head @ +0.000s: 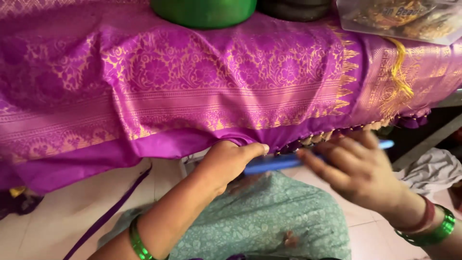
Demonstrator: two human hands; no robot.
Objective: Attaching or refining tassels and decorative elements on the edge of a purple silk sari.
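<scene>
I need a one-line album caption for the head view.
Left hand pinches purple sari's edge; right hand holds blue tool.

Clear plastic packet (404, 19), top right, yellow-brown contents.

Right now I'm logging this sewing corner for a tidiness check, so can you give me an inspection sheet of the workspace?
Surface: raised support fully draped by the purple and gold fabric; pale tiled floor below.
Job's things: fabric hem with a row of tassels; blue slim tool, blurred.
Clutter: green round container, dark round item and clear plastic packet on top; loose purple strip; grey cloth on the floor.
Hands: left hand pinches the hem; right hand is at the blue tool, grip blurred.
Cables: nothing seen.
Surroundings: green patterned garment over the lap.
</scene>
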